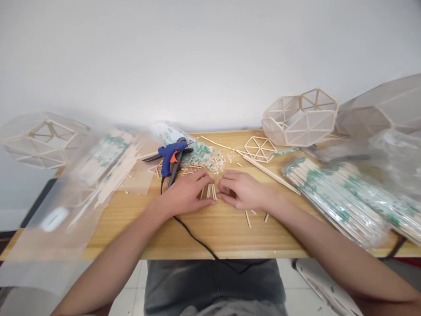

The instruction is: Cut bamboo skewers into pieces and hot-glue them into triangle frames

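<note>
My left hand [189, 193] and my right hand [241, 189] rest on the wooden table [213, 232], facing each other. Between their fingertips lies a small bunch of short cut wooden sticks [210, 192], side by side. Both hands have their fingers curled in around this bunch, touching it. A blue glue gun [171, 154] with an orange trigger lies just beyond my left hand, and its black cord [194, 237] runs under my left wrist to the table's front edge. Loose stick pieces [250, 216] lie near my right wrist.
A pile of stick offcuts [207, 163] lies behind the hands. A flat hexagon frame [259, 148] and a stick-built dome [301, 117] stand at the back right. Bagged chopsticks [342, 193] fill the right side, plastic-wrapped sticks [105, 162] the left.
</note>
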`<state>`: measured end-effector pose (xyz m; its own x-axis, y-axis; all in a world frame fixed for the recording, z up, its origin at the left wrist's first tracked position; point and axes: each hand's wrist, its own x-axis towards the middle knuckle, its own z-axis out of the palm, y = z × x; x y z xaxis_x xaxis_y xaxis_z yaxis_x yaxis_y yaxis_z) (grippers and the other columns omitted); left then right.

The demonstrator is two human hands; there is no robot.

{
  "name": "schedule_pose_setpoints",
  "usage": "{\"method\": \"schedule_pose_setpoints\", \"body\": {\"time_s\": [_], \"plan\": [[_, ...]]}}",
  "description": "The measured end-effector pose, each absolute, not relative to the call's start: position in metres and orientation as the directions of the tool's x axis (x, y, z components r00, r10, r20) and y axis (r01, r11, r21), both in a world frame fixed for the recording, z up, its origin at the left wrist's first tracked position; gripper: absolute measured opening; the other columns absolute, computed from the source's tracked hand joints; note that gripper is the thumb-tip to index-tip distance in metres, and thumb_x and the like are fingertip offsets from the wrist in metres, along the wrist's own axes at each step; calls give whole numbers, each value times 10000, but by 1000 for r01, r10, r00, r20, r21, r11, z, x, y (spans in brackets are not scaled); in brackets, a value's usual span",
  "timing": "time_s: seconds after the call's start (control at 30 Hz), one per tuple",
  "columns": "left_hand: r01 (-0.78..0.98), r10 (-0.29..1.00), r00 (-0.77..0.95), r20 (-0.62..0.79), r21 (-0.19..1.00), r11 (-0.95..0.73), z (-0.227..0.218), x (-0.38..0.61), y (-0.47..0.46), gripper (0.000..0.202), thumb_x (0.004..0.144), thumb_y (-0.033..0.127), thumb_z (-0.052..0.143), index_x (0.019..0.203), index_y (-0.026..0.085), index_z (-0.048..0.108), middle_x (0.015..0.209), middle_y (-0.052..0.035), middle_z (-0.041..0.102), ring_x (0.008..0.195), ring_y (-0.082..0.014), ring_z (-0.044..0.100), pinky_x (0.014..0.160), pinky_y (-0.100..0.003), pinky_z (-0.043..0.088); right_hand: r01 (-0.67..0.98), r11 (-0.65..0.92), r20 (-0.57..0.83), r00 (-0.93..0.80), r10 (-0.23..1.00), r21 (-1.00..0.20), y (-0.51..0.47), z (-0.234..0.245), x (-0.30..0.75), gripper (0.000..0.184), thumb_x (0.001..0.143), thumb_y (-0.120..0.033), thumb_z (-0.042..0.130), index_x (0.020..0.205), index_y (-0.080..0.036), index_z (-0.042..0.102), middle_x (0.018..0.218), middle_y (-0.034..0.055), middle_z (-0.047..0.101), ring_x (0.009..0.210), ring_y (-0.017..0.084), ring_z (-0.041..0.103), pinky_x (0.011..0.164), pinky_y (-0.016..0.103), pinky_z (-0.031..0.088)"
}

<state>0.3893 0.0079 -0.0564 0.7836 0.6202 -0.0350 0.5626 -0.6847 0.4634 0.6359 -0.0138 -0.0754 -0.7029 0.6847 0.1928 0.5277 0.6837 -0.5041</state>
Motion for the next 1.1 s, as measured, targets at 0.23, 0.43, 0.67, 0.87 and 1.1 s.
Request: {"method": "schedule_pose_setpoints", "body": {"time_s": [0.23,0.43,0.67,0.87,1.1], "plan": [[556,608,793,-44,460,-692,-54,387,8,453,936,497,711,1274,218,595,1276,-93,635,1120,-266,660,975,-414,538,515,676,200,-698,688,-526,-14,-76,636,122,970,-243,637,863,-198,598,841,31,624,767,181,564,726,304,425],[646,653,746,-131,380,-662,-42,378,11,507,856,471,781,1286,243,640,1312,-74,636,1116,-279,678,961,-397,539,535,670,183,-695,695,-514,-14,-76,636,145,974,-251,646,852,-195,591,843,35,635,755,185,560,700,305,414],[615,630,772,-82,343,-710,-46,379,10,431,933,465,707,1295,237,651,1245,-54,654,1069,-239,685,893,-353,533,521,672,194,-695,692,-527,-14,-76,636,86,984,-260,642,1018,-181,644,930,66,676,838,208,617,790,329,470],[600,615,786,-69,325,-731,-50,381,10,428,954,498,691,1272,216,643,1219,-67,653,1048,-243,684,871,-358,528,519,671,194,-696,692,-529,-15,-76,636,87,985,-262,638,1017,-183,653,949,74,684,863,215,635,811,338,486],[593,615,787,-56,348,-727,-53,382,10,453,951,523,692,1271,208,631,1246,-76,651,1088,-248,679,903,-372,535,524,680,207,-693,691,-514,-15,-77,634,97,986,-268,643,1026,-180,655,923,68,679,847,211,625,800,335,481]]}}
